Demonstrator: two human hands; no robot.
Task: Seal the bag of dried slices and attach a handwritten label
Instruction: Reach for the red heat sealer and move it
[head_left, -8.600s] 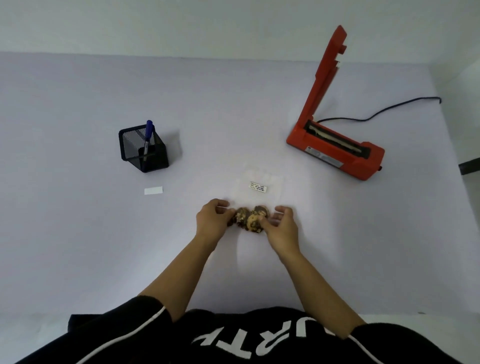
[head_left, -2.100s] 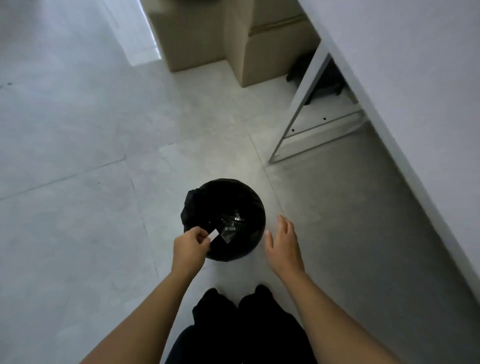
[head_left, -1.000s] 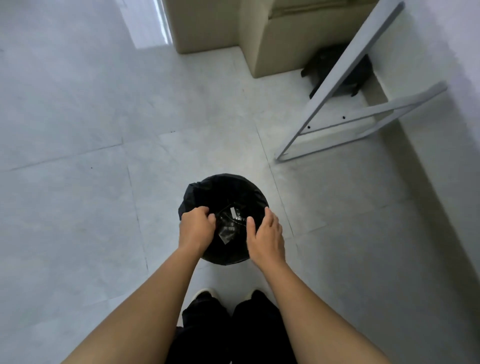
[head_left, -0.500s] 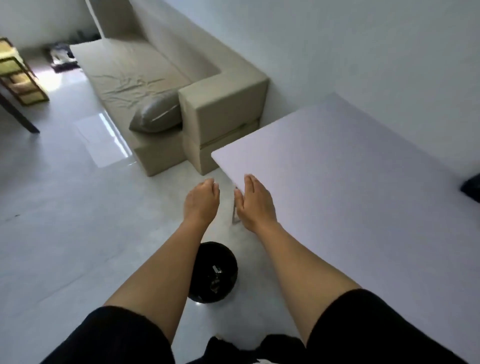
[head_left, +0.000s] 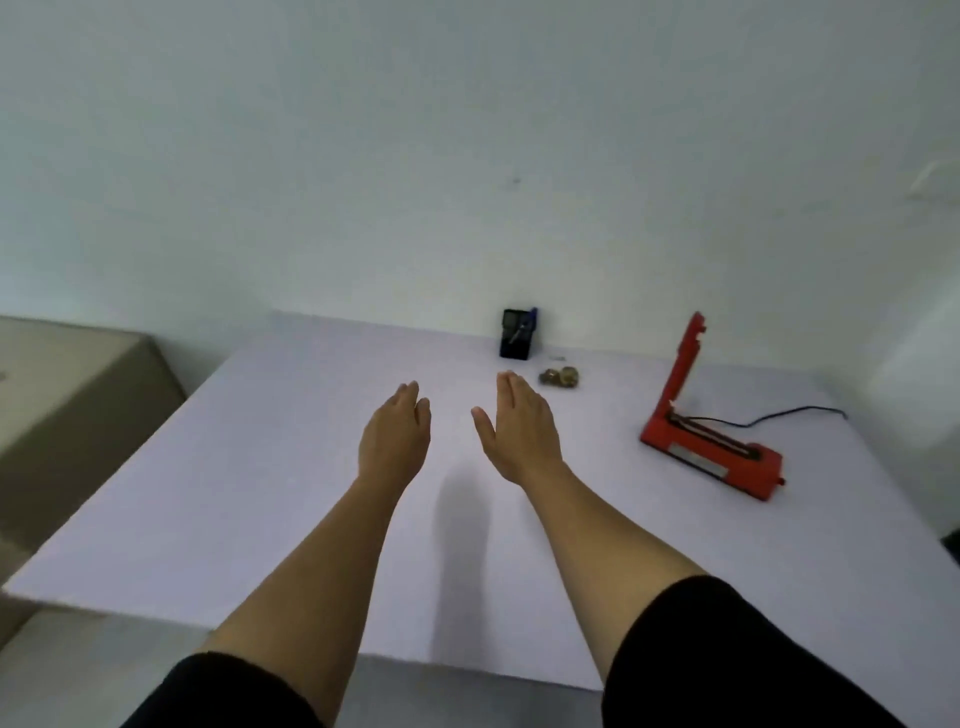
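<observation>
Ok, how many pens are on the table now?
1: a blue pen leaning in the black holder at the far edge of the table, left of the bag. The holder may hide others.

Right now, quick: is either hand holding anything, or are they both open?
Left hand: open, fingers relaxed, holding nothing.
Right hand: open, fingers straight, holding nothing.
</observation>
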